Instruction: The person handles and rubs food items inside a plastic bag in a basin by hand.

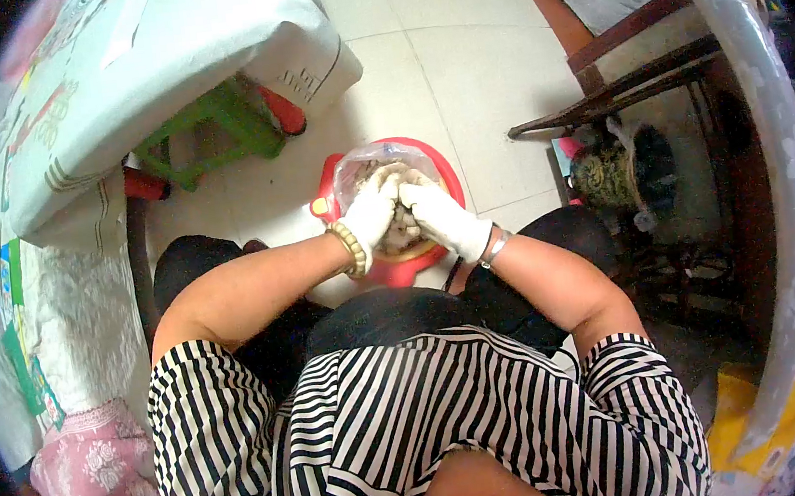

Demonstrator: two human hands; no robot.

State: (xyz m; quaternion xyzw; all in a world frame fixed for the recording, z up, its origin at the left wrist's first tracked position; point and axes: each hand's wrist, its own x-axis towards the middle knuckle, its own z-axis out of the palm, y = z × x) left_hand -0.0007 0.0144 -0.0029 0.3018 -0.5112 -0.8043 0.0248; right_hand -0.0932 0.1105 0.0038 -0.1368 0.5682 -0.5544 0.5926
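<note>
My left hand (pixel 370 212) and my right hand (pixel 445 216) both wear white gloves and meet over a clear plastic-lined container (pixel 415 154). The fingers of both are curled together at the middle, and what they pinch is hidden between them. Several small pale pieces (pixel 403 235) lie in the container just below my fingertips. Around it shows a round red plastic base (pixel 448 169) with a yellow knob (pixel 319 207) on its left side.
A cloth-covered table (pixel 201 36) stands at the left, with a green stool (pixel 211 137) beneath it. Pale floor tiles (pixel 436 60) stretch ahead. A dark wooden frame (pixel 642 82) stands at the right, near a round patterned object (pixel 603 176). My knees flank the container.
</note>
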